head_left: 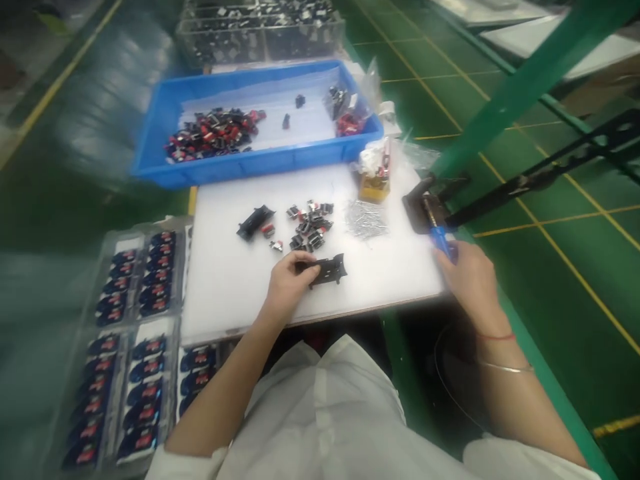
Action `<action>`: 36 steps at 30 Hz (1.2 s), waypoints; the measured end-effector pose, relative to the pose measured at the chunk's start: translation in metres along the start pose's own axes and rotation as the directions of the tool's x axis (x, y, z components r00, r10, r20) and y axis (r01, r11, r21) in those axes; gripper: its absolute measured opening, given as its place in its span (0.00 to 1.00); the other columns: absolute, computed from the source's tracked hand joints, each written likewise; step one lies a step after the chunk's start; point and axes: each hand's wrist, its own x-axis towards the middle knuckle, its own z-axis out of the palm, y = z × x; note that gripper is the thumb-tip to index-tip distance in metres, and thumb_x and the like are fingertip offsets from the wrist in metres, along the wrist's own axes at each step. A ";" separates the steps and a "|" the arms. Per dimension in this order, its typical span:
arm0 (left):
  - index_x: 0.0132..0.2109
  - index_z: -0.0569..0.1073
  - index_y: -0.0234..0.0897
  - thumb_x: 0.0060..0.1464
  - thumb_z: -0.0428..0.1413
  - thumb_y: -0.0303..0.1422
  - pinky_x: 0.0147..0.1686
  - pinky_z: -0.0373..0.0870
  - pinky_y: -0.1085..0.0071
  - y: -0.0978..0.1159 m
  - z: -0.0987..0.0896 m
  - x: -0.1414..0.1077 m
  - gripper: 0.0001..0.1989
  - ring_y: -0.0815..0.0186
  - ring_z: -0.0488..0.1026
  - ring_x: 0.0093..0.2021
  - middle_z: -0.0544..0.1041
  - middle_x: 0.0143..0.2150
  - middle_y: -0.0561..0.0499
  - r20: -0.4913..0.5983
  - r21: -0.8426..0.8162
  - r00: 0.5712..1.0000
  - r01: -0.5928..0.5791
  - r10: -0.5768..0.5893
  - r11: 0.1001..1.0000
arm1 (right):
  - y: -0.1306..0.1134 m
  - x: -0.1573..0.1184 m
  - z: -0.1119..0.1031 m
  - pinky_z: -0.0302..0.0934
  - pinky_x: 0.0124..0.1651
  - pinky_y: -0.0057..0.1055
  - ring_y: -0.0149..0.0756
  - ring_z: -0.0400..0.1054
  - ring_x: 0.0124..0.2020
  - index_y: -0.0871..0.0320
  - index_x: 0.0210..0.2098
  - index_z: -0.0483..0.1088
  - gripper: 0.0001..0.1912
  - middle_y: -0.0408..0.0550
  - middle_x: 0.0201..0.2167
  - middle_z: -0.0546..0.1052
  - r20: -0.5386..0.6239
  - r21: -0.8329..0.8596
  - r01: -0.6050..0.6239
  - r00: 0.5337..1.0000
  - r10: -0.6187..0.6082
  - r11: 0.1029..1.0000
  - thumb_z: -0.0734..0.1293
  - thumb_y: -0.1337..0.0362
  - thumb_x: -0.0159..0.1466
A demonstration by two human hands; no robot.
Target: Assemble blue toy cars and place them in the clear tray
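My left hand pinches the left end of a black plastic bracket over the white board near its front edge. At the board's right edge my right hand is closed round the blue handle of a screwdriver, whose shaft points up beside a black metal stand. A second black bracket lies on the board beside a small red part. Small black, silver and red parts form a loose pile beyond my left hand. Silver pins or screws lie to their right.
A blue tray with heaped small parts spans the board's far side. A yellow box stands near its right corner. Clear trays of dark packed items are at left. A green frame bar rises at right.
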 end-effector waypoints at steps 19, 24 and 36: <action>0.45 0.75 0.37 0.48 0.61 0.31 0.33 0.70 0.74 -0.016 0.002 -0.004 0.14 0.67 0.74 0.37 0.77 0.41 0.49 -0.001 -0.055 0.997 -0.078 0.078 0.995 | -0.078 -0.087 -0.061 0.68 0.27 0.37 0.47 0.75 0.27 0.53 0.37 0.78 0.23 0.49 0.29 0.81 0.263 0.358 0.020 0.957 -0.121 0.934 0.64 0.41 0.63; 0.44 0.75 0.38 0.48 0.62 0.31 0.35 0.71 0.73 -0.018 0.002 -0.004 0.14 0.65 0.74 0.41 0.77 0.43 0.48 0.012 -0.073 0.997 -0.074 0.075 0.995 | -0.093 -0.089 -0.057 0.71 0.35 0.39 0.51 0.78 0.34 0.53 0.40 0.80 0.22 0.50 0.35 0.82 0.242 0.379 0.168 0.931 -0.273 0.910 0.62 0.44 0.68; 0.43 0.74 0.38 0.47 0.62 0.30 0.34 0.71 0.73 -0.020 0.002 -0.002 0.13 0.66 0.75 0.39 0.77 0.41 0.49 0.016 -0.071 0.996 -0.083 0.084 0.994 | -0.099 -0.088 -0.051 0.72 0.33 0.39 0.50 0.78 0.32 0.54 0.41 0.80 0.26 0.51 0.34 0.82 0.251 0.339 0.211 0.919 -0.305 0.917 0.60 0.43 0.69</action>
